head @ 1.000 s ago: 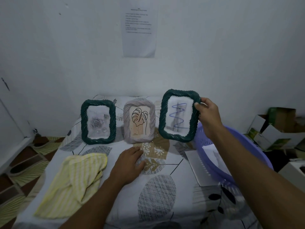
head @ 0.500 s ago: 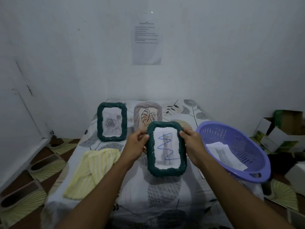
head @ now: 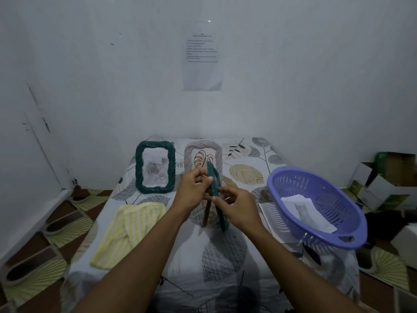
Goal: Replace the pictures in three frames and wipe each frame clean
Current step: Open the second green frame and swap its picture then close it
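The left hand (head: 194,188) has its fingers curled and pinches the upper part of a dark green frame (head: 213,177), which is turned edge-on above the table (head: 180,256). The right hand (head: 237,204) pinches the same frame lower down between thumb and fingertips. Behind them a second green frame (head: 155,167) with a rose picture and a grey frame (head: 202,152) with a leaf drawing stand upright. A yellow cloth (head: 128,229) lies to the left, and a purple basket (head: 291,184) holding loose pictures (head: 309,211) sits to the right. A printed sheet (head: 202,57) hangs on the wall (its writing is too small to read).
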A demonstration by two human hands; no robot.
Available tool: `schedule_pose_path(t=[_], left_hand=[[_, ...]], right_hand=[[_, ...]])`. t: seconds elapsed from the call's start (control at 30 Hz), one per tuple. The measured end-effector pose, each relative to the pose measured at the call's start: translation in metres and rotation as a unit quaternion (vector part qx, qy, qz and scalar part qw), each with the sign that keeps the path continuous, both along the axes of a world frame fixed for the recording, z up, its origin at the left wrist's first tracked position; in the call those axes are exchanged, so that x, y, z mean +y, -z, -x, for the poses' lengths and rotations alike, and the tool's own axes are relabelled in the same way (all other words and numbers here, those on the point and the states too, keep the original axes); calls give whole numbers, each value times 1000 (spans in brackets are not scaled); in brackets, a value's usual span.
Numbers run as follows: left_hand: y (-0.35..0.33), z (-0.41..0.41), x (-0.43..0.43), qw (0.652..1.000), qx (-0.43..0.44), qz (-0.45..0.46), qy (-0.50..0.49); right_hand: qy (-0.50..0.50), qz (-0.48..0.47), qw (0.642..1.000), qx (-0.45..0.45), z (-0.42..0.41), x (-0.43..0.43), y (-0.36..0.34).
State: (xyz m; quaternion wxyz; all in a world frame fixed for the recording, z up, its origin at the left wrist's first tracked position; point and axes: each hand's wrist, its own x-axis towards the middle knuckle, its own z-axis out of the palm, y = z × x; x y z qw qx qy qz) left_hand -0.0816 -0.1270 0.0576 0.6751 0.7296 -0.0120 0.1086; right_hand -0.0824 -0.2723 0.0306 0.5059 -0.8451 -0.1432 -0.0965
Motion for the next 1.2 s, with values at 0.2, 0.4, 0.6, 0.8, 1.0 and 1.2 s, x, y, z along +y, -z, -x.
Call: schedule_pose_path(t=[0.2,0.4,0.6,0.8,1.0,1.2], left_hand=[[4,2,10,988,-64,-106,-90],[34,8,20,991,98,-84,-20],[58,15,20,996,72,-45,14],[77,13,14,995,53,-82,-27],[82,6,8,983,2,-146,-108],[83,-1,6,983,-6,-158,-93]], right_hand=[[28,-151,980,124,-12,-13,-1],[-41,-341,909,238,-8,-29,0],[-15,-242,933,266,-10,-32,21],[34,-69,985,151,-15,-31,34],[24,-75,989,125,-10,-21,43],[66,-66,992,86,-15,-18,42]])
